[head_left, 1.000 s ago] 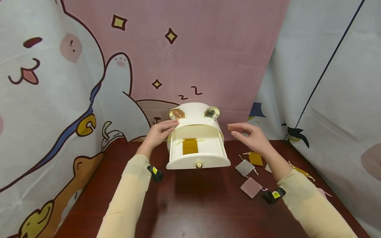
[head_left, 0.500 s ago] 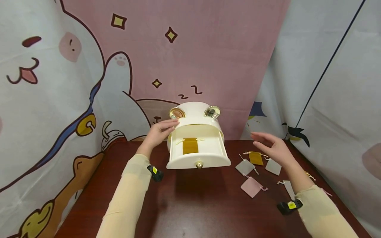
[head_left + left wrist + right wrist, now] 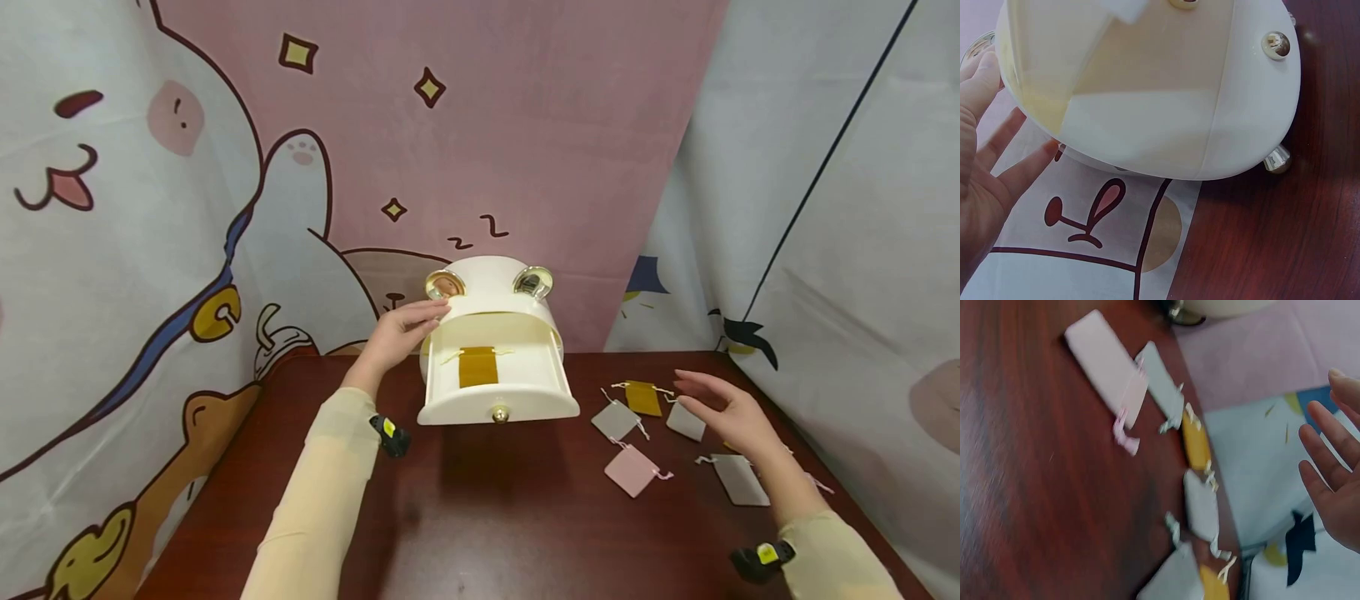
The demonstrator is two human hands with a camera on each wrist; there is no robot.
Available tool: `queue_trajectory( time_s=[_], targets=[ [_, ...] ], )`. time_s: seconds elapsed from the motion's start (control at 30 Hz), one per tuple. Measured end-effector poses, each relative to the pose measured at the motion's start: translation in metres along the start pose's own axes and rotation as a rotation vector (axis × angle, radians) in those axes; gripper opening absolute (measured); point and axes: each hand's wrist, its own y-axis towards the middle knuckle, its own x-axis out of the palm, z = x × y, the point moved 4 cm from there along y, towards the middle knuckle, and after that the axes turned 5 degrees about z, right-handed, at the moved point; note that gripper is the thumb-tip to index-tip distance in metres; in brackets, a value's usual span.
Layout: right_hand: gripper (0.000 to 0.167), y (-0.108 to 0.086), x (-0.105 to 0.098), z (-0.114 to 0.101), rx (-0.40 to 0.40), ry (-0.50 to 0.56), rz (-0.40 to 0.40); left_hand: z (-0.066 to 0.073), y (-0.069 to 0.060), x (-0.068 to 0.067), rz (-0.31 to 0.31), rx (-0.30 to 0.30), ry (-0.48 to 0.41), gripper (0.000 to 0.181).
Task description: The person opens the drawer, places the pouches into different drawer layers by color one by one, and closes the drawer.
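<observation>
A cream rounded box [image 3: 491, 271] with two gold-rimmed ears stands on the table, its drawer [image 3: 540, 404] pulled out. Inside the drawer lies a mustard drawstring pouch [image 3: 477, 367]. My left hand [image 3: 393, 337] rests its fingertips against the box's upper left side, just under an ear; in the left wrist view its fingers [image 3: 1029, 165] are spread along the box. My right hand [image 3: 735, 417] hovers with nothing in it at the right, over several small pouches. Nearest it are a light grey pouch [image 3: 685, 421] and another grey pouch [image 3: 740, 481], the latter partly covered by the wrist.
Left of the right hand lie a mustard pouch [image 3: 642, 398], a grey pouch [image 3: 616, 422] and a pink pouch [image 3: 631, 472]. More pouches are partly hidden under the right forearm. A printed cloth [image 3: 525, 150] hangs behind the dark red table [image 3: 465, 517].
My right hand has moved from beside the box out to the right and down over the pouches, uncovering grey ones. The left hand has stayed against the box.
</observation>
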Motion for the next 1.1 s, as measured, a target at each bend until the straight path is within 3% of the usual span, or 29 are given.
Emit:
queue_trajectory(
  time_s=[0.23, 0.43, 0.77, 1.1],
  targets=[
    [0.063, -0.009, -0.007, 0.032, 0.087, -0.012, -0.028, 0.000, 0.001, -0.001, 0.006, 0.014, -0.023, 0.031],
    [0.064, -0.013, -0.013, 0.062, 0.106, -0.055, -0.027, 0.000, 0.000, -0.001, 0.008, 0.008, -0.016, 0.031],
    [0.062, -0.016, -0.027, 0.099, 0.056, -0.131, -0.041, 0.000, 0.001, -0.001, 0.000, -0.002, 0.015, 0.032],
    [0.063, -0.013, -0.039, 0.113, 0.038, -0.170, -0.097, 0.001, 0.000, 0.000, -0.002, 0.002, 0.013, 0.032]
  ],
)
